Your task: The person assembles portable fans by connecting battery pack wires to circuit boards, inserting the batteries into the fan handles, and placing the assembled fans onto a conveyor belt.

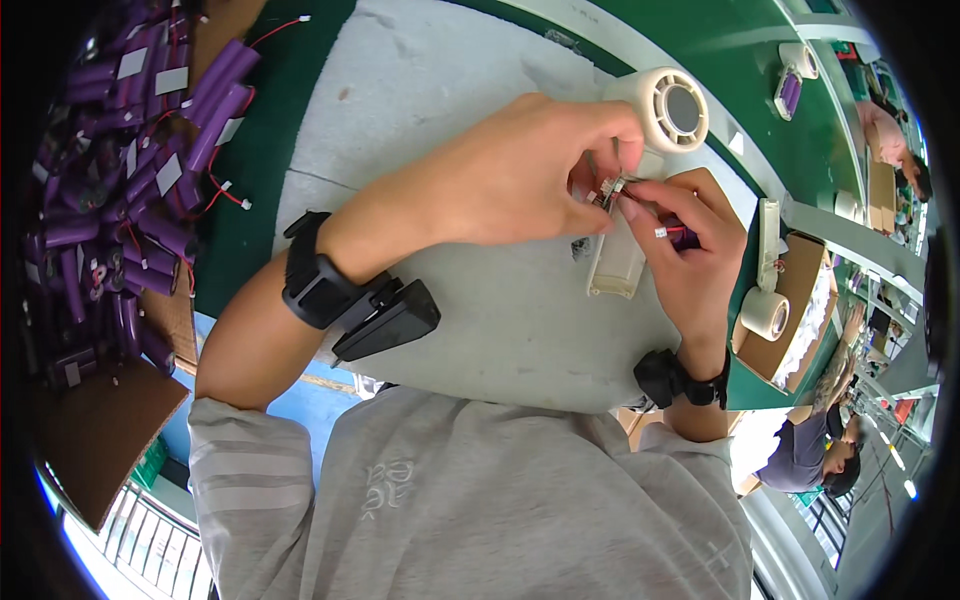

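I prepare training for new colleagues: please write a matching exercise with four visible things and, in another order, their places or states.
1. Heaped purple cylindrical batteries
2. Largest round cream plastic fan head
3. Brown cardboard box, right side
4. Partly hidden purple piece

A. Beside the left hand
B. Open, with white material inside
C. By the right hand
D. Far left

Pairs: 1-D; 2-A; 3-B; 4-C
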Available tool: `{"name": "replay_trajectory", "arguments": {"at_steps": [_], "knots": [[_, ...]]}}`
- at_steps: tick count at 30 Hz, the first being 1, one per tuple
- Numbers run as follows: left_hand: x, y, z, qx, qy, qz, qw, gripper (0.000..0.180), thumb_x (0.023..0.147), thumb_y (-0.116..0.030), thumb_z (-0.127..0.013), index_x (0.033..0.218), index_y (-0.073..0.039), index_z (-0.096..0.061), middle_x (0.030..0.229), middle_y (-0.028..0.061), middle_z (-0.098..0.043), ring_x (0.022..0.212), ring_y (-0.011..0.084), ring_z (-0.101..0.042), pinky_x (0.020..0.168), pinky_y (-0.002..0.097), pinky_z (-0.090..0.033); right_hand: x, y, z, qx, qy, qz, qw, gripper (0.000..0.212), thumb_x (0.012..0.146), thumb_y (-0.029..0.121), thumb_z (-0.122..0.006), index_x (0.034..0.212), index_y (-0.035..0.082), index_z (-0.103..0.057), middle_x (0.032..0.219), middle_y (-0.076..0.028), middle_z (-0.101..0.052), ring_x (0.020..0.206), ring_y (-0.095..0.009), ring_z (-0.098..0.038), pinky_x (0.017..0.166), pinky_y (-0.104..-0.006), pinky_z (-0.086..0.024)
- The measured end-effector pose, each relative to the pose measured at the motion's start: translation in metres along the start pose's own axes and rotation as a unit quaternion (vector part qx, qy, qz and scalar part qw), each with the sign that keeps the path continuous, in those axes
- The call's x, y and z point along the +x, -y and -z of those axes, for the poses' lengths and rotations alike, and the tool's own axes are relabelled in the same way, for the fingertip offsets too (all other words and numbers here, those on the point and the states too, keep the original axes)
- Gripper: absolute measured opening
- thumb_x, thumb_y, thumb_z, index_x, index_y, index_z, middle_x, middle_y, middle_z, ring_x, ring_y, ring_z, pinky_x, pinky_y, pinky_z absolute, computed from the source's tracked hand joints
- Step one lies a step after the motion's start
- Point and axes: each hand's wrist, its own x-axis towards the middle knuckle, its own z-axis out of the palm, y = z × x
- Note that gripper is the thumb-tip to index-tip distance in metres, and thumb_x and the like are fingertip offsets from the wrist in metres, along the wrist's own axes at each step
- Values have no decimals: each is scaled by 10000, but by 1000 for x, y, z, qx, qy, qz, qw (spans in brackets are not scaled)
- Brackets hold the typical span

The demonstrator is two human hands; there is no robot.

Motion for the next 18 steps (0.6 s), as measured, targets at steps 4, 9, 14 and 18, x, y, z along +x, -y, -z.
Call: {"name": "replay_trajectory", "arguments": {"at_steps": [4,9,14,18], "knots": [[-2,-1,2,22,4,-7,1000,371,725,67,-714,1030,-49,-538,858,48,-639,783,143,-605,738,293,-504,-3,0,-5,26,-4,-10,1000,171,707,-1,-787,861,33,-721,791,-38,-564,610,-102,-534,514,-229,-422],[-2,-2,0,48,-11,-20,999,365,714,75,-696,1026,-44,-549,854,49,-631,769,166,-602,706,295,-501,-2,-4,-2,24,16,19,999,194,687,-5,-798,862,34,-721,786,-39,-544,598,-108,-526,502,-235,-409],[-3,3,2,94,-23,-68,993,289,673,92,-679,922,-40,-616,848,58,-616,740,192,-597,656,293,-494,-1,-5,-3,6,36,58,998,189,673,-7,-800,840,40,-723,779,-39,-518,574,-112,-512,488,-241,-394],[-2,4,5,176,-52,-149,972,223,641,101,-671,805,-50,-660,850,57,-612,722,208,-594,620,295,-482,-1,-2,-2,-11,45,61,997,182,670,-11,-794,828,44,-722,778,-37,-509,561,-116,-505,483,-244,-390]]}}
